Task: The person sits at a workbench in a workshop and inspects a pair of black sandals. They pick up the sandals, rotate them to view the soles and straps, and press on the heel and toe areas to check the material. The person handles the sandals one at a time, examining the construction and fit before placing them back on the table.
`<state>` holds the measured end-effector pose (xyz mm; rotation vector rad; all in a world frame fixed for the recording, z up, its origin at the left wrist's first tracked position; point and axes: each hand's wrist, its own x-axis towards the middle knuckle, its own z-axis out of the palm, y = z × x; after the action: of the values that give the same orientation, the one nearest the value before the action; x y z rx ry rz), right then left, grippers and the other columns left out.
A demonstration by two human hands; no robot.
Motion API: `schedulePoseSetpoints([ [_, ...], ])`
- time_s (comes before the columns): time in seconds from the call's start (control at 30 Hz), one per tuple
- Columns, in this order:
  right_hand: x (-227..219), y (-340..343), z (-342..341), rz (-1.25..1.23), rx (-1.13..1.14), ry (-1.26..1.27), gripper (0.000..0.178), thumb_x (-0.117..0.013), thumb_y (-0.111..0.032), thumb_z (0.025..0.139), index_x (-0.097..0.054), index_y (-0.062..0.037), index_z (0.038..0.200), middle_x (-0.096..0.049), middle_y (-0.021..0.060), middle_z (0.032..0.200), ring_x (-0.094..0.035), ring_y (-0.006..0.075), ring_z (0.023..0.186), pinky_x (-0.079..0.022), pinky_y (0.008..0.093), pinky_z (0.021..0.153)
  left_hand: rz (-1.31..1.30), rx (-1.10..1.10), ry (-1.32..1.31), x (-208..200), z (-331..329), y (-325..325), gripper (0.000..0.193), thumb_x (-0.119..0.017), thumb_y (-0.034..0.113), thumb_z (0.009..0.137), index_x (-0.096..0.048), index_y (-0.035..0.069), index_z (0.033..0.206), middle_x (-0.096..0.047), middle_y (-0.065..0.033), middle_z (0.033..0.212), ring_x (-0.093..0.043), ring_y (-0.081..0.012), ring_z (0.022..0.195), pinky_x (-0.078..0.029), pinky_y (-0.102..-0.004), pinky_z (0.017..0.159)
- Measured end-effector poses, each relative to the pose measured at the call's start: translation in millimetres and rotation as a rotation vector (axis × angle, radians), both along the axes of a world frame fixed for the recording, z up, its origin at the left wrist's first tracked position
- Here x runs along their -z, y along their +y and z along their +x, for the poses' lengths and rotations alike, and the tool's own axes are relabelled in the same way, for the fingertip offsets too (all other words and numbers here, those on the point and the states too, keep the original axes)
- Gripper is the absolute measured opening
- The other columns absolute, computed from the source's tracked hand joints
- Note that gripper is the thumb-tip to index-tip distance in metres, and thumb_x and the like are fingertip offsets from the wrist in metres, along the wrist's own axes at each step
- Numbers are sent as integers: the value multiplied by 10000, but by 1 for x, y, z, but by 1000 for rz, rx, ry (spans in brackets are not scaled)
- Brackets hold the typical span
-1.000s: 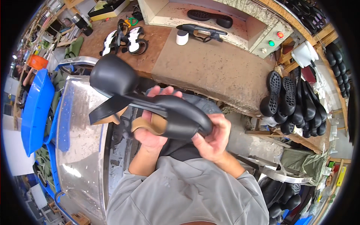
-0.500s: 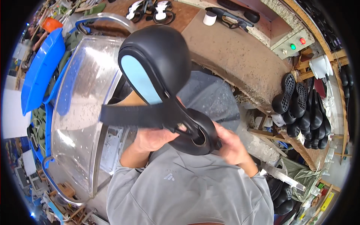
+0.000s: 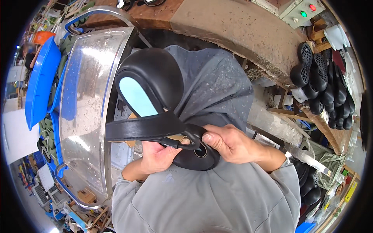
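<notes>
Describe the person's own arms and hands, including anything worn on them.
The left hand and right hand wear no gloves, and no watch or band shows at either wrist. The grey sleeves are plain and loose, leaving the forearms bare. They belong to a grey shirt with a small pale emblem on its chest.

The fingers of the left hand point(image 3: 157, 158), thumb aside, are hidden behind the black sandal point(image 3: 165, 75), and the fingertips of the right hand point(image 3: 232, 144) are mostly out of sight. The upper edge cuts off the shoes point(image 3: 125, 4) on the bench point(image 3: 233, 33). Much of the lower-left clutter point(image 3: 84, 196) is too small to identify.
</notes>
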<state>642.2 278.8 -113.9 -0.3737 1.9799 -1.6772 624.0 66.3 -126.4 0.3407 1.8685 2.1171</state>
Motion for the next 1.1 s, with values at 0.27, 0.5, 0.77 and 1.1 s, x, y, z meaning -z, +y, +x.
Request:
schedulePoseSetpoints([
  [0.27,-4,-5,-13,-82,-36,-138,468,-408,-461,969,-570,-29,1052,-462,38,636,-454,136,586,-388,298,551,93,-88,102,21,-10,-9,424,-685,126,787,-473,1,1133,-541,-124,1029,-553,-184,900,-457,-320,797],
  [0.5,14,-1,-23,-181,-68,-241,418,-433,-399,978,-570,-10,1047,-491,50,634,-437,162,586,-398,311,571,129,-160,-40,28,-22,-11,454,-640,111,829,-415,5,1209,-533,-101,1065,-548,-156,928,-447,-293,829],
  [0.77,26,-3,-60,-486,430,111,431,-520,-243,962,-460,26,1294,-557,71,1173,-500,130,1088,-411,275,925,319,-396,29,27,-93,18,168,-520,133,944,-509,16,1064,-609,-59,971,-583,-126,896,-459,-288,813],
  [1.1,22,107,-161,-589,210,188,373,-699,-153,822,-580,-2,1142,-626,42,1041,-570,118,983,-441,265,886,433,402,-296,68,-157,59,484,-473,292,965,-363,26,1354,-487,-146,1293,-499,-261,1183,-406,-419,989],
])
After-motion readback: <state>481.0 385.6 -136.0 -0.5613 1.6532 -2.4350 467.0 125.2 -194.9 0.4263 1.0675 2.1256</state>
